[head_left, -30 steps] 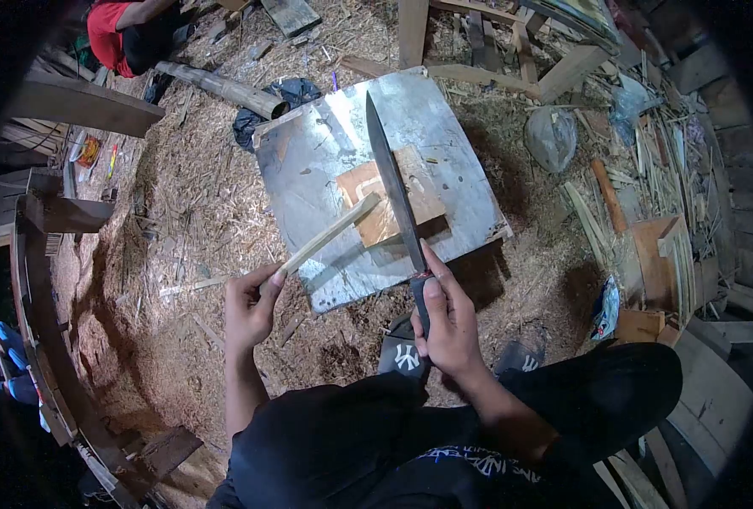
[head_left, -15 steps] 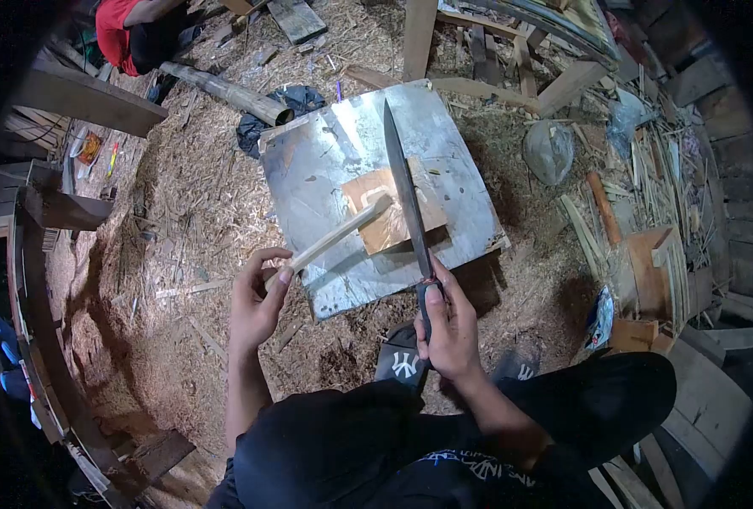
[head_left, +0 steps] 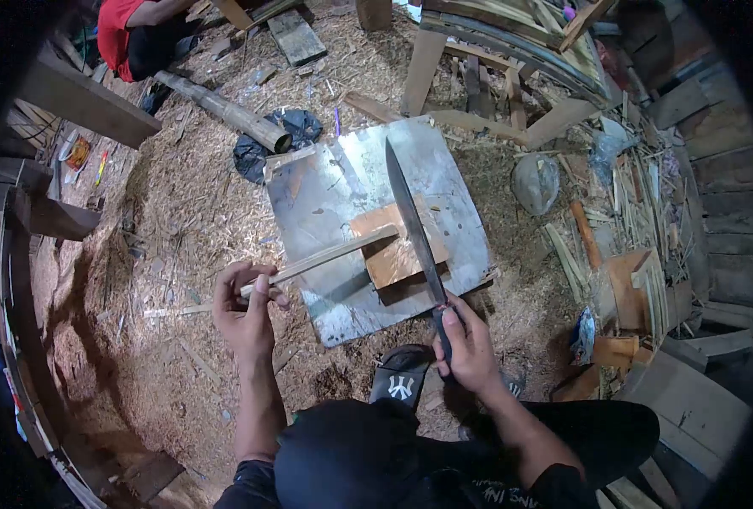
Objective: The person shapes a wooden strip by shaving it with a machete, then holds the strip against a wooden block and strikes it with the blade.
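My left hand (head_left: 251,305) pinches the near end of a pale wooden stick (head_left: 325,254) between thumb and fingers. The stick slants up to the right, and its far end overlaps a square wooden block (head_left: 391,265). My right hand (head_left: 468,346) is wrapped round the dark handle of a long knife (head_left: 412,222), thumb lying along it. The blade points away from me and crosses over the block's right part, its tip above the metal-topped board (head_left: 308,199). The block rests on that board.
Wood shavings (head_left: 168,254) cover the floor. A bamboo tube (head_left: 223,110) lies beyond the board on a black plastic bag (head_left: 296,127). A person in a red shirt (head_left: 117,34) sits at the far left. Wooden frames and offcuts (head_left: 635,284) stand at right.
The camera view has shifted, so the board sits lower in it. My left hand has moved slightly left and down with the stick, which lies flatter. The knife stays over the block.
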`<state>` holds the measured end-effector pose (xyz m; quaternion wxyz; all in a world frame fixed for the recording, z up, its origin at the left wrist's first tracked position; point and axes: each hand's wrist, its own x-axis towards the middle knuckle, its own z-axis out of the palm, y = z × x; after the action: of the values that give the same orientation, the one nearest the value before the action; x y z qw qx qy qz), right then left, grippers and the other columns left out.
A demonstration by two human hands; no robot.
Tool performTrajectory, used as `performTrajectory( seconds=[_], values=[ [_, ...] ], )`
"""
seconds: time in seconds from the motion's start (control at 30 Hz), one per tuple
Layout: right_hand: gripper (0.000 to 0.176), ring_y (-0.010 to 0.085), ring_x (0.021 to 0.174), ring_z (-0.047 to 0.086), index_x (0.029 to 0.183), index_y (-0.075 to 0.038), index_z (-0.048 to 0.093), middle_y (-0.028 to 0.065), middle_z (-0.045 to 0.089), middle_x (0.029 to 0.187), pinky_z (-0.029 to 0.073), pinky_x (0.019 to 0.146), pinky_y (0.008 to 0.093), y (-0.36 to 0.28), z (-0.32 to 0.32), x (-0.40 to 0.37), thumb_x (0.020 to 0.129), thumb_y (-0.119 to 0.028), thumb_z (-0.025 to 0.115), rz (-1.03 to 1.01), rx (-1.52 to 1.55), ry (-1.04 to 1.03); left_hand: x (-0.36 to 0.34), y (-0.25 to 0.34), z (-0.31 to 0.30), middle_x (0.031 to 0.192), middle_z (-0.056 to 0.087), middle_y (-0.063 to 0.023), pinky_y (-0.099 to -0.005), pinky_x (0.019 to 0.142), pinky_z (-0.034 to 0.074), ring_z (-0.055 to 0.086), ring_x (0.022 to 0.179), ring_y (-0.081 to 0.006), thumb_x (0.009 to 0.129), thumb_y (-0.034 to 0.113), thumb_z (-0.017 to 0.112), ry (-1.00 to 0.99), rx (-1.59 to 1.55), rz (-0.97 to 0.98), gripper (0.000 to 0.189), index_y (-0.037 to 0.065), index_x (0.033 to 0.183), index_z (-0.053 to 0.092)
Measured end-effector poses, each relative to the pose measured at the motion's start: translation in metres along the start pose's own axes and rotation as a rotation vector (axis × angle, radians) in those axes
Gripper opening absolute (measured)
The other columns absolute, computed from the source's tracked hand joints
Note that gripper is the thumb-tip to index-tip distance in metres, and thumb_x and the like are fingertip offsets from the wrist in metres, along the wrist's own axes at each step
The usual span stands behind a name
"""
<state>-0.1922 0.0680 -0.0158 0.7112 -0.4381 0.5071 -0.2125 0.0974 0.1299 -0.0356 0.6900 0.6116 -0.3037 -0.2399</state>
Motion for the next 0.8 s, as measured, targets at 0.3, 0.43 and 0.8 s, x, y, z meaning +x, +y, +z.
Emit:
performTrajectory(
  seconds=[0.3, 0.43, 0.8],
  values=[
    [0.046, 0.0083, 0.045, 0.046, 0.105, -0.001, 0.061, 0.0003, 0.049, 0.059, 0.037, 0.043, 0.0266, -0.065, -0.052, 0.017, 0.104, -0.043, 0.043, 0.228, -0.418, -0.103, 0.016, 0.003, 0.015, 0.107, 0.064, -0.0186, -0.0388, 0.089, 0.051, 0.063, 0.103, -0.0259, 0.102, 0.011, 0.049, -0.083, -0.089, 0.269, 0.033, -0.001, 0.132, 0.044],
    [0.046, 0.0091, 0.043, 0.047, 0.105, -0.001, 0.059, 0.0005, 0.047, 0.056, 0.038, 0.041, 0.0269, -0.09, -0.067, 0.025, 0.104, -0.044, 0.042, 0.282, -0.388, -0.208, 0.023, 0.014, 0.025, 0.108, 0.064, -0.0205, -0.0448, 0.091, 0.052, 0.064, 0.097, -0.0306, 0.103, 0.012, 0.045, -0.203, -0.03, 0.412, 0.033, 0.001, 0.133, 0.039],
    [0.049, 0.0095, 0.04, 0.046, 0.1, -0.002, 0.059, 0.0019, 0.048, 0.055, 0.04, 0.042, 0.0246, -0.098, -0.12, 0.077, 0.105, -0.045, 0.036, 0.212, -0.519, -0.467, 0.03, 0.071, 0.07, 0.101, 0.066, -0.0237, -0.0397, 0.086, 0.055, 0.067, 0.099, -0.0284, 0.101, 0.013, 0.05, -0.461, 0.194, 0.517, 0.018, -0.003, 0.11, 0.047]
  ],
)
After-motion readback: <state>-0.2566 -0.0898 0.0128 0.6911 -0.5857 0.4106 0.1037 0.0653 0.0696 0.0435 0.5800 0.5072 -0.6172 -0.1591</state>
